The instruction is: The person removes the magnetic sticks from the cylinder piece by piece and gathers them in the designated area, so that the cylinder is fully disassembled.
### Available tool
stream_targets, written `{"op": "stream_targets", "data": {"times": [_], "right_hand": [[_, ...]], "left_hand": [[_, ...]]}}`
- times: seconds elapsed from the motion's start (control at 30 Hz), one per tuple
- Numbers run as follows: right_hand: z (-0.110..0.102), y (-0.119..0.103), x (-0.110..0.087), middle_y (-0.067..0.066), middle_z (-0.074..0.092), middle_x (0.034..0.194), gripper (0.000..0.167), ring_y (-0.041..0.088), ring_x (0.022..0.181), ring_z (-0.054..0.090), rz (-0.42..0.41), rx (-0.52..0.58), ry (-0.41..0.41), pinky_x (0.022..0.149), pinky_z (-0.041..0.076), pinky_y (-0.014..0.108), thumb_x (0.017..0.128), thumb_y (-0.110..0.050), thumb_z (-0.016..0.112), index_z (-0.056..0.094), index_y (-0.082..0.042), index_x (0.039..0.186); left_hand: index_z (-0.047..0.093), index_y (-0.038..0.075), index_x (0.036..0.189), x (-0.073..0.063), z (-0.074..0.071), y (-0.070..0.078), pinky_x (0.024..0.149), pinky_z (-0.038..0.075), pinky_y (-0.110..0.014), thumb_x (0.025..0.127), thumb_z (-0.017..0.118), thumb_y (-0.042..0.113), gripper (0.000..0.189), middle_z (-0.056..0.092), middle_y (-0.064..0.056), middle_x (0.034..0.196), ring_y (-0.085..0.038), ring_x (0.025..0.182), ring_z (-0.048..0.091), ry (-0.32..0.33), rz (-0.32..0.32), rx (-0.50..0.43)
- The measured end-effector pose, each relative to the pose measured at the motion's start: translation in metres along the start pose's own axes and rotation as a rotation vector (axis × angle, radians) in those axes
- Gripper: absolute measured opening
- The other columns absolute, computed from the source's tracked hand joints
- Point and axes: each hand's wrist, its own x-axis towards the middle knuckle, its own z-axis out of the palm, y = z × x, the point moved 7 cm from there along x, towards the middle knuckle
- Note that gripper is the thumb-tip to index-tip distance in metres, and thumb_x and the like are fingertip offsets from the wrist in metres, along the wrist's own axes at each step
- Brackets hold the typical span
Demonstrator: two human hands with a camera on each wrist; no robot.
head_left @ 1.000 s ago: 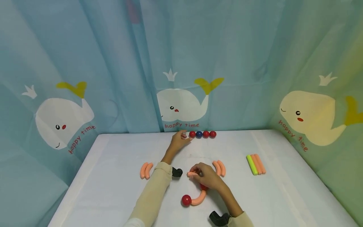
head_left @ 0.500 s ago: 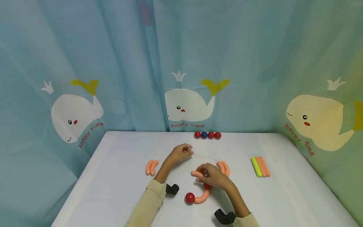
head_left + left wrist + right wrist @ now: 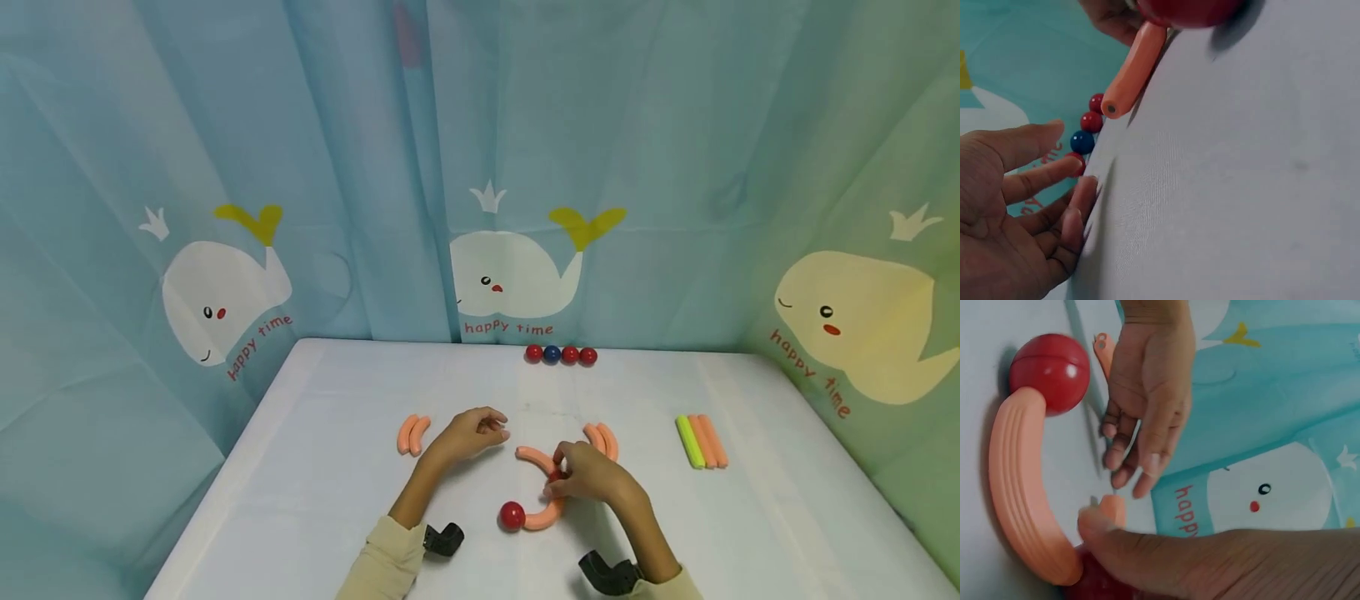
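Observation:
Two curved orange pieces [image 3: 543, 517] and two red balls form an open C on the white table in the head view. One red ball [image 3: 512, 516] sits at the near end. The other red ball [image 3: 1100, 581] joins the two curves, partly hidden by my right hand [image 3: 592, 475], whose thumb and fingers pinch it. The upper curved piece [image 3: 534, 456] reaches left from that ball; its free end shows in the left wrist view. My left hand [image 3: 472, 433] holds nothing, fingers loosely bent, left of that free end and low over the table.
Along the table's back edge stands a row of balls, red ones [image 3: 588, 357] and one blue ball [image 3: 552, 355]. Paired curved orange pieces [image 3: 414, 435] lie at left, another pair [image 3: 602, 441] beyond my right hand. Straight sticks, one green [image 3: 690, 442], others orange [image 3: 708, 442], lie at right.
My left hand has drawn back from the ball row toward the near pieces. My right hand has slid off the upper curved piece onto the joining red ball. The camera view has shifted slightly.

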Motion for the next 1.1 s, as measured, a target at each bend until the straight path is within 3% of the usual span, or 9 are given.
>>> {"op": "stream_targets", "data": {"times": [0.1, 0.2, 0.5, 0.87, 1.1], "right_hand": [[-0.001, 0.001, -0.003, 0.0, 0.054, 0.072, 0.029, 0.012, 0.064, 0.047, 0.082, -0.048, 0.005, 0.057, 0.035, 0.024, 0.078, -0.019, 0.082, 0.062, -0.004, 0.094], [0.0, -0.001, -0.002, 0.001, 0.052, 0.068, 0.026, 0.012, 0.062, 0.046, 0.102, -0.058, 0.028, 0.056, 0.034, 0.024, 0.079, -0.019, 0.081, 0.063, -0.006, 0.091], [0.001, -0.004, 0.006, 0.0, 0.053, 0.06, 0.021, 0.01, 0.055, 0.045, 0.038, 0.009, 0.152, 0.05, 0.034, 0.021, 0.081, -0.015, 0.079, 0.066, -0.003, 0.092], [-0.003, 0.002, 0.024, 0.004, 0.065, 0.084, 0.029, 0.013, 0.077, 0.057, -0.021, 0.081, 0.358, 0.069, 0.048, 0.028, 0.078, -0.011, 0.081, 0.066, -0.002, 0.1], [0.008, 0.003, 0.032, 0.006, 0.071, 0.094, 0.029, 0.018, 0.087, 0.066, -0.097, 0.189, 0.397, 0.077, 0.054, 0.032, 0.079, -0.008, 0.079, 0.067, -0.004, 0.106]], "left_hand": [[0.066, 0.005, 0.117, -0.007, -0.001, 0.0, 0.075, 0.047, -0.024, 0.092, 0.066, 0.026, 0.033, 0.066, -0.004, 0.1, -0.009, 0.086, 0.057, 0.012, -0.008, 0.02], [0.066, 0.004, 0.117, -0.014, -0.003, -0.002, 0.073, 0.047, -0.024, 0.092, 0.067, 0.025, 0.033, 0.066, -0.004, 0.098, -0.009, 0.083, 0.056, 0.03, -0.015, 0.017], [0.066, 0.004, 0.115, -0.021, -0.004, -0.005, 0.07, 0.046, -0.025, 0.093, 0.064, 0.024, 0.029, 0.067, -0.005, 0.095, -0.009, 0.079, 0.055, 0.088, 0.011, 0.052], [0.067, 0.005, 0.114, -0.019, -0.002, -0.001, 0.069, 0.046, -0.024, 0.094, 0.063, 0.024, 0.028, 0.065, -0.004, 0.094, -0.009, 0.079, 0.055, 0.084, 0.038, 0.069], [0.068, 0.0, 0.109, -0.02, 0.001, 0.001, 0.067, 0.046, -0.023, 0.091, 0.065, 0.015, 0.024, 0.066, -0.006, 0.086, -0.009, 0.077, 0.055, 0.067, 0.052, 0.089]]}}
